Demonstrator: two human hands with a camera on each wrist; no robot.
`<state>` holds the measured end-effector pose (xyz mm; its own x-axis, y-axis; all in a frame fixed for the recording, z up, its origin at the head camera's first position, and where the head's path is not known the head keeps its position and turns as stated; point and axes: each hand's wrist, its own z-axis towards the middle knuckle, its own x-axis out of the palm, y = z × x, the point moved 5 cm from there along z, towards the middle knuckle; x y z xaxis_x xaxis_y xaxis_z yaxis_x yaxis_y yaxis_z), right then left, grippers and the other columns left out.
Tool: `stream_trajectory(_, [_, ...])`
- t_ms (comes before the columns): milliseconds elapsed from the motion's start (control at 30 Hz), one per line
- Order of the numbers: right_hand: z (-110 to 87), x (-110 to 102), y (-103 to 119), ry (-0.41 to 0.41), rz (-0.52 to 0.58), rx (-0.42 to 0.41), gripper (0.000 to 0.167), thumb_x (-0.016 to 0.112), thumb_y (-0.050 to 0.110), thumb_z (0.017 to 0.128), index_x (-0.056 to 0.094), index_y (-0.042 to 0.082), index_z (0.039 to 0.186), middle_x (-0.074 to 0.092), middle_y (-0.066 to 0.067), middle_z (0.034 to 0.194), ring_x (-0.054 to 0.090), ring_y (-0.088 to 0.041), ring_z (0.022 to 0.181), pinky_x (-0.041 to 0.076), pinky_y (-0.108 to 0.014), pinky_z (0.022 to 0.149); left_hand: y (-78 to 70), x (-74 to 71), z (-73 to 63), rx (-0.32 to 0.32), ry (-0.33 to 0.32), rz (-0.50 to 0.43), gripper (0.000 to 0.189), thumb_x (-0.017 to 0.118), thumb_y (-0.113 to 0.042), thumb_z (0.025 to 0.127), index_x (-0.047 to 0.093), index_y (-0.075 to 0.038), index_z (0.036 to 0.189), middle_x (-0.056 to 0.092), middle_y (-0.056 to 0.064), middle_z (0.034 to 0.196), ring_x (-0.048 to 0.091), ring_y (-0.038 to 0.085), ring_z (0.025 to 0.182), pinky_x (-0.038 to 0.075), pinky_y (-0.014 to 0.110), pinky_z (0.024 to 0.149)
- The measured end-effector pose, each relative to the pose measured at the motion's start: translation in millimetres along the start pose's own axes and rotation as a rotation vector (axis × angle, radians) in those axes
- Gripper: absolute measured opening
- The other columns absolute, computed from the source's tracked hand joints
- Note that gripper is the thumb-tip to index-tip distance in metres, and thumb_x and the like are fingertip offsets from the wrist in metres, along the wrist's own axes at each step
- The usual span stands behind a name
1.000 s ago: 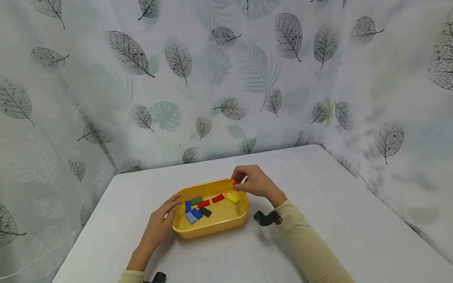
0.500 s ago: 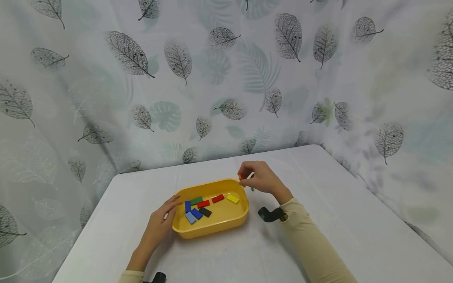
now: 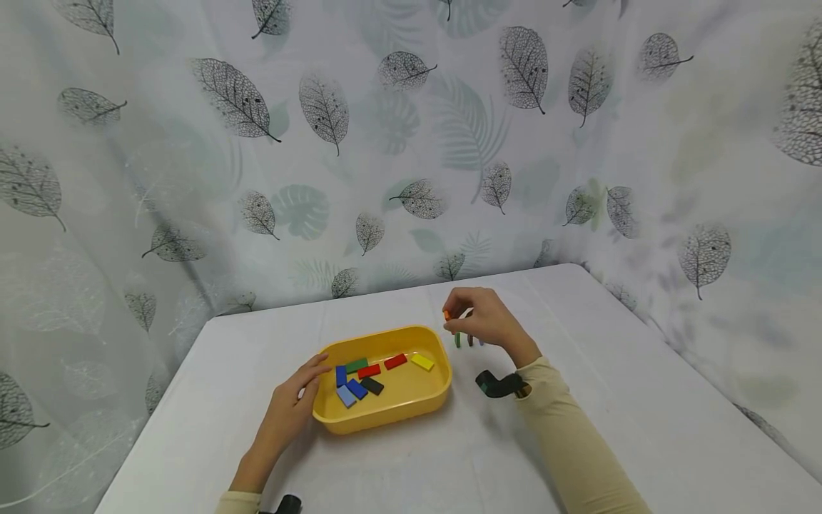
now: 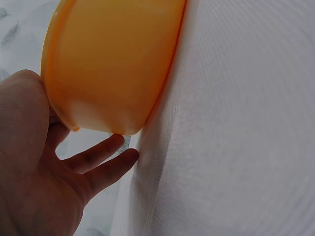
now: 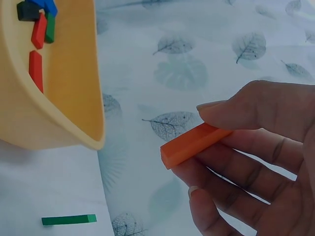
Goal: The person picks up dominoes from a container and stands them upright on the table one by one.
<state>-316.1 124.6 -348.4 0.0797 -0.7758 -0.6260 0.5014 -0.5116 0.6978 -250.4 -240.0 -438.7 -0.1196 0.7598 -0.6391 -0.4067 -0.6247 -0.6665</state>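
Note:
My right hand (image 3: 481, 314) pinches an orange domino block (image 5: 194, 143) between thumb and fingers, above the table and just beyond the tray's right end. Below it a green domino (image 3: 457, 340) stands upright, with a brown domino (image 3: 470, 340) and a purple one (image 3: 481, 342) beside it, partly covered by the hand. My left hand (image 3: 292, 403) rests at the left end of the yellow tray (image 3: 385, 412), fingers fairly straight, some over the rim. Two fingers (image 4: 110, 172) extend near the outside of the end wall in the left wrist view.
In the tray lie several loose dominoes, among them a yellow one (image 3: 422, 361), a red one (image 3: 395, 360), a black one (image 3: 372, 385) and a light blue one (image 3: 346, 395). A white cloth covers the table (image 3: 398, 471). Leaf-printed curtains (image 3: 411, 143) hang behind and at both sides.
My right hand has moved right and away from me with the orange domino, from over the tray's corner to beyond it. The upright dominoes have come into view. My left hand stays put.

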Motion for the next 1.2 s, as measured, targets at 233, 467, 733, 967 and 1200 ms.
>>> stream_trajectory(233, [-2.0, -10.4, -7.3, -0.037, -0.006, 0.009, 0.016, 0.084, 0.008, 0.086, 0.071, 0.011, 0.094, 0.071, 0.002, 0.09, 0.068, -0.018, 0.083, 0.061, -0.034, 0.072, 0.5, -0.2, 0.4, 0.005, 0.002, 0.002, 0.031, 0.05, -0.002, 0.108, 0.07, -0.005, 0.132, 0.054, 0.003, 0.153, 0.043, 0.028, 0.145, 0.035, 0.045, 0.115])
stream_trajectory(467, [-4.7, -18.4, -13.4, -0.055, -0.008, 0.022, 0.014, 0.083, 0.011, 0.087, 0.072, 0.011, 0.096, 0.071, 0.002, 0.09, 0.067, -0.019, 0.085, 0.06, -0.037, 0.075, 0.2, -0.2, 0.2, 0.005, 0.0, 0.008, 0.031, 0.05, -0.002, 0.108, 0.07, -0.004, 0.132, 0.054, 0.004, 0.153, 0.044, 0.03, 0.145, 0.037, 0.047, 0.114])
stream_trajectory(733, [-7.0, -28.0, -23.7, -0.08, -0.002, 0.058, 0.015, 0.083, 0.01, 0.087, 0.073, 0.009, 0.098, 0.071, 0.001, 0.09, 0.068, -0.021, 0.087, 0.058, -0.04, 0.078, -0.5, -0.2, -0.4, 0.011, -0.009, 0.005, 0.031, 0.051, -0.002, 0.107, 0.07, -0.004, 0.131, 0.054, 0.004, 0.153, 0.045, 0.031, 0.144, 0.038, 0.047, 0.113])
stream_trajectory(967, [-8.0, -31.8, -31.8, -0.093, 0.007, 0.073, 0.015, 0.083, 0.008, 0.087, 0.073, 0.008, 0.098, 0.071, 0.0, 0.089, 0.068, -0.021, 0.085, 0.058, -0.042, 0.078, 0.4, -0.1, 0.2, 0.0, -0.008, 0.0, 0.032, 0.05, -0.004, 0.108, 0.07, -0.007, 0.132, 0.054, 0.001, 0.153, 0.044, 0.028, 0.145, 0.036, 0.046, 0.114])
stream_trajectory(1200, [-10.2, -34.7, -38.8, -0.12, 0.015, 0.092, 0.014, 0.082, 0.008, 0.087, 0.073, 0.009, 0.097, 0.071, 0.0, 0.088, 0.068, -0.021, 0.085, 0.056, -0.043, 0.078, 1.8, 0.6, 0.1, 0.003, -0.007, 0.002, 0.032, 0.049, -0.004, 0.108, 0.07, -0.006, 0.132, 0.054, 0.002, 0.153, 0.044, 0.028, 0.145, 0.036, 0.046, 0.114])
